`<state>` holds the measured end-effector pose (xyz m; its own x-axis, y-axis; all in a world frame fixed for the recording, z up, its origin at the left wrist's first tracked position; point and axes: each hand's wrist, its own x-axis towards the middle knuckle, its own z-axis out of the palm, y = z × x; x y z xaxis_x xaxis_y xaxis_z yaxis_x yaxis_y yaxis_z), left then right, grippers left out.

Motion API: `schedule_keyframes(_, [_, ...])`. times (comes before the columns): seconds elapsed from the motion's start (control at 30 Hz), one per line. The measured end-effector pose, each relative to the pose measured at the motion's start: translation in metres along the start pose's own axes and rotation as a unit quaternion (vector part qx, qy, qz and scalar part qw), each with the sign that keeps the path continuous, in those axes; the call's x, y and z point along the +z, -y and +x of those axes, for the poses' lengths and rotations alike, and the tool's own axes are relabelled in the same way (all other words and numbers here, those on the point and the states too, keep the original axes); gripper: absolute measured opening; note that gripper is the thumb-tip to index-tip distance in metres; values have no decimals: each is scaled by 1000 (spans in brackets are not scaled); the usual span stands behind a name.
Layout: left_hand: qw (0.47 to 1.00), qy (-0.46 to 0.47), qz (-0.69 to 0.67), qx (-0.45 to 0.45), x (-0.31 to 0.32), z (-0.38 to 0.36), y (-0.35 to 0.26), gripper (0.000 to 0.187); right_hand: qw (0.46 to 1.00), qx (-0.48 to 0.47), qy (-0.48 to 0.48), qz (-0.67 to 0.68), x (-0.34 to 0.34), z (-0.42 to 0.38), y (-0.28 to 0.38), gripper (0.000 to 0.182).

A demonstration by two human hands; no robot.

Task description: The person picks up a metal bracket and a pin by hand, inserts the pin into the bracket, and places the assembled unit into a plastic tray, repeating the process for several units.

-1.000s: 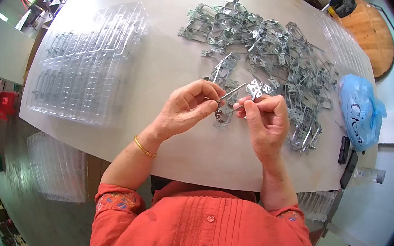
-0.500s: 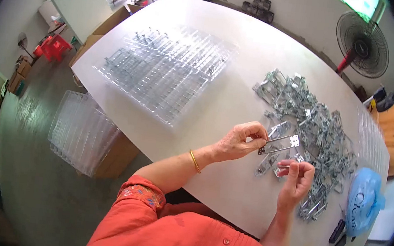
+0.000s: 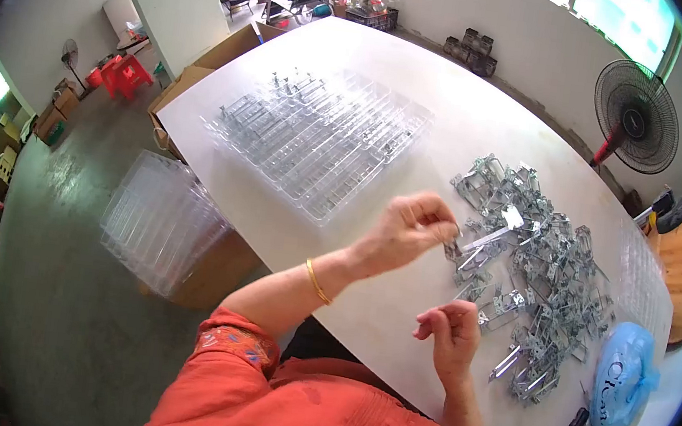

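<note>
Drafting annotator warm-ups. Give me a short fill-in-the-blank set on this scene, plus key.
1. The person's gold bangle is worn on the ____ arm.
2. The left hand pinches a metal bracket; in this view, the loose bracket pile lies to the ____ of the clear plastic trays.
3. The plastic bag with dark lettering is coloured ____.

Missing words: left; right; blue.

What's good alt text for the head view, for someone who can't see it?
A person's left hand holds a metal bracket over a pale table, the right hand beside a loose heap of metal parts. Clear plastic trays holding more parts lie farther left; a blue bag is at right.
</note>
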<state>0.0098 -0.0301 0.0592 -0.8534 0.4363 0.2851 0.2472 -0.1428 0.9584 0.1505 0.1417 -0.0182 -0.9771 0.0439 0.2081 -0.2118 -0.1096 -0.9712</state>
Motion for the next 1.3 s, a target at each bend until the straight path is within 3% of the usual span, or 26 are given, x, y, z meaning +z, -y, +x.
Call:
schedule_keyframes(0.07, [977,-69,183,82,-25,5,-28,3,999,-3,39,-25,3,-3,-12,15])
schedule_keyframes(0.1, [966,-92,205,127,-42,12,-33,4,996,-5,77,-53,5,-4,-14,15])
schedule_keyframes(0.17, [933,-151,294,142,-76,19,-60,1,994,0,80,-72,6,-5,-13,17])
schedule_keyframes(0.23, [902,-201,355,143,-118,36,-64,4,968,-35,163,-189,4,-4,-13,18])
schedule_keyframes(0.43, [781,-289,552,39,-256,78,-38,16,948,-74,182,-251,6,-4,-21,21])
schedule_keyframes(0.57, [824,-307,474,-48,-291,91,-13,17,946,-56,179,-264,6,-1,-16,21])
schedule_keyframes(0.77, [766,-298,565,-76,-319,115,24,15,941,-62,180,-281,8,1,-13,20])
schedule_keyframes(1.03, [750,-269,596,-96,-321,132,39,14,946,-48,179,-268,9,2,-13,20])
schedule_keyframes(1.2, [696,-252,660,-132,-311,135,42,20,944,-47,178,-274,8,1,-15,21])
schedule_keyframes(1.3, [704,-226,653,-162,-311,137,43,24,945,-49,176,-270,8,2,-15,21])
